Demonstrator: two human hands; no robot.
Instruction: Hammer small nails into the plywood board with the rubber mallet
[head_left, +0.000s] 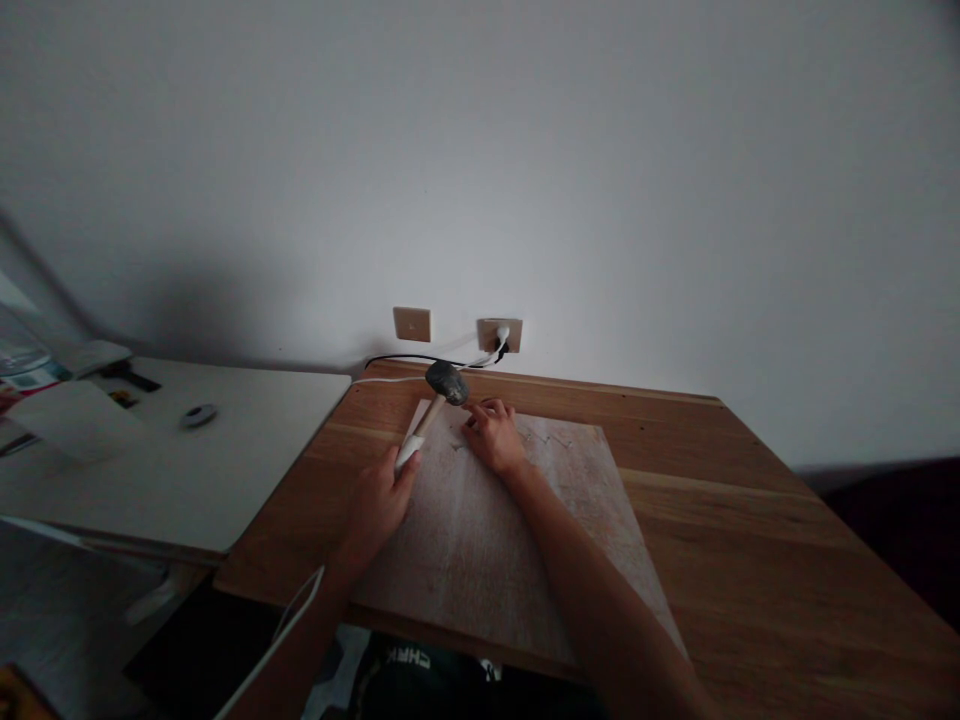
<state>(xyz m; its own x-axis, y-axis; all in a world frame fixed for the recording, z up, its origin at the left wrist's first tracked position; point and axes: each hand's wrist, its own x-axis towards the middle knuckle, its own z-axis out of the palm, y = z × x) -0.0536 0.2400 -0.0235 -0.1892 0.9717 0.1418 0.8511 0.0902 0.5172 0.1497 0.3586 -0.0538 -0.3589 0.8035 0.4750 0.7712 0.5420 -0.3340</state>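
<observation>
My left hand (381, 495) is closed around the white grip of a mallet (429, 415) with a wooden shaft and a dark, worn head. The mallet tilts up and to the right, its head just left of and above the fingers of my right hand (493, 436). That right hand rests low over a pale, scuffed wooden board (480, 560), thumb and fingers brought together near its far edge. Whatever those fingers pinch is too small to make out. Several thin, nail-like pieces (553, 440) lie on the board just right of my right hand.
Beneath the board is a brown wooden table (720, 520) against a wall. White and black cables run along its back edge to a wall socket (500, 335). At left, a white table (247, 440) holds a small round object (199, 416) and papers. A white cord (300, 600) hangs by my left forearm.
</observation>
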